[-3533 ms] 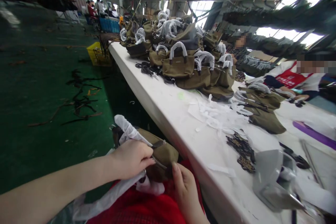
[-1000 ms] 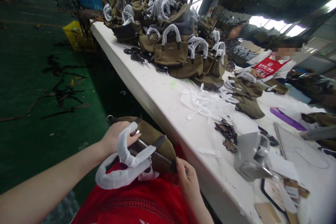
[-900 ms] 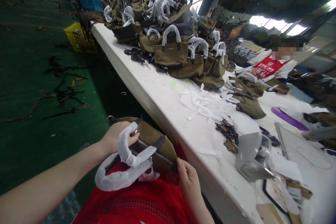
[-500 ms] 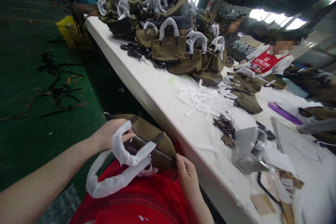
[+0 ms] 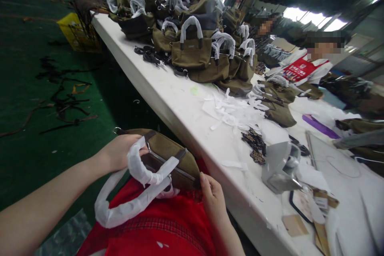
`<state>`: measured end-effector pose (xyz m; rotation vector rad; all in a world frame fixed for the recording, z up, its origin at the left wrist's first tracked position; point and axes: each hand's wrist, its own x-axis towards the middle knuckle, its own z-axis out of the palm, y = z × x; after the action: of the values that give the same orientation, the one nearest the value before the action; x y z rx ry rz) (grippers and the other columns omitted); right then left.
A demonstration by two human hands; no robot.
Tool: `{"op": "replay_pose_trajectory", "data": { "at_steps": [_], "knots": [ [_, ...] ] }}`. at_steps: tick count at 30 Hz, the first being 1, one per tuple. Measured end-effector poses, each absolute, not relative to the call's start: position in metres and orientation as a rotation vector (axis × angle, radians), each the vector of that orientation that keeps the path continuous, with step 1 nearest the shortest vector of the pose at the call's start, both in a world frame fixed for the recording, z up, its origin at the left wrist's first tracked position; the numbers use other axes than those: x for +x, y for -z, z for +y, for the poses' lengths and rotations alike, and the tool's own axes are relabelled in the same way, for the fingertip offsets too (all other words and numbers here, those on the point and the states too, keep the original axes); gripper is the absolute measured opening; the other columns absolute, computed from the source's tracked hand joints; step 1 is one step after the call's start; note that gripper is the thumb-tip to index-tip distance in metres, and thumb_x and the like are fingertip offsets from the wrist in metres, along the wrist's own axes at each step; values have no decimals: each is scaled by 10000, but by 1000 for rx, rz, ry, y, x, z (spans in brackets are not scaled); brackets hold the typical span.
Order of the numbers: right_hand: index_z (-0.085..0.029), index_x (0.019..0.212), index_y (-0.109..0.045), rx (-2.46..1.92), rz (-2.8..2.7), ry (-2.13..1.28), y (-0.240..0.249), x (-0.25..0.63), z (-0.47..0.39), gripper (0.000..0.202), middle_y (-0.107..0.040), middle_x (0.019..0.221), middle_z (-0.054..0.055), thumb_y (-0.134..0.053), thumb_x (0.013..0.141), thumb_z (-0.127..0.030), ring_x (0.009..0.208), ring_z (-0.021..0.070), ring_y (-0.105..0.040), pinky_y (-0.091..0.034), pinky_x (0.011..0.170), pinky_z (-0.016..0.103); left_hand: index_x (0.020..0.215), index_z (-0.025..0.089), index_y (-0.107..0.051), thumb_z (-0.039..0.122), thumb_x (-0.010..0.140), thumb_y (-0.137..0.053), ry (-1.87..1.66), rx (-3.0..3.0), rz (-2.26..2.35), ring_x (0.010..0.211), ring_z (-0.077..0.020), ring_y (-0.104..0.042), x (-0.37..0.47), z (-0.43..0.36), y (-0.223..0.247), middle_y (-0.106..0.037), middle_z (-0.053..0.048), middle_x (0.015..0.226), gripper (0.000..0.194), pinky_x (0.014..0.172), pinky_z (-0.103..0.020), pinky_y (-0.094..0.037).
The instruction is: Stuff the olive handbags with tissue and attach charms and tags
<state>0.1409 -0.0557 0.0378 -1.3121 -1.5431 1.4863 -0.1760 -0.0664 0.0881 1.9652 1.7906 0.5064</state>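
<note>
An olive handbag (image 5: 169, 146) with dark trim lies tilted against my red apron, beside the table edge. Its metal zipper (image 5: 183, 173) runs along the top. White wrapping covers both handles (image 5: 117, 212), which loop toward me. My left hand (image 5: 124, 152) is closed on the bag's left end, fingertips at the zipper end and partly behind a wrapped handle. Whether they pinch the zipper pull is hidden. At the opposite end, my right hand (image 5: 212, 192) pinches the bag's corner by the dark zipper tab between thumb and fingers.
A white table (image 5: 180, 106) runs diagonally at my right. It carries piled olive handbags (image 5: 192, 54), white wrapping scraps (image 5: 231, 108), leopard-print pieces (image 5: 255, 146) and a grey tape dispenser (image 5: 279, 166). A co-worker in a red apron (image 5: 303, 70) is across it. A yellow crate (image 5: 70, 28) stands on the floor.
My left fingertips have shifted slightly left at the zipper end. The right hand keeps its hold on the corner. The surroundings have moved a little left and up in view.
</note>
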Motion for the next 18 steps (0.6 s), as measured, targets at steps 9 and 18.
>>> {"op": "replay_pose_trajectory", "data": {
  "at_steps": [9, 18],
  "knots": [
    [-171, 675, -534, -1271, -1506, -1564, -33, 139, -56, 535, -503, 507, -13, -435, 931, -631, 453, 115, -481, -378, 450, 221, 847, 171, -610, 333, 919, -475, -411, 2019, 2033, 834, -217, -605, -176, -68, -78, -636, -67, 876, 224, 766, -324, -459],
    [-178, 614, -501, -1225, -1583, -1443, -35, 142, -58, 534, -488, 520, -15, -413, 969, -568, 479, 103, -458, -354, 474, 219, 779, 183, -608, 319, 926, -458, -218, 2316, 2224, 800, -259, -622, -175, -63, -86, -636, -73, 836, 250, 733, -368, -451]
  ]
}}
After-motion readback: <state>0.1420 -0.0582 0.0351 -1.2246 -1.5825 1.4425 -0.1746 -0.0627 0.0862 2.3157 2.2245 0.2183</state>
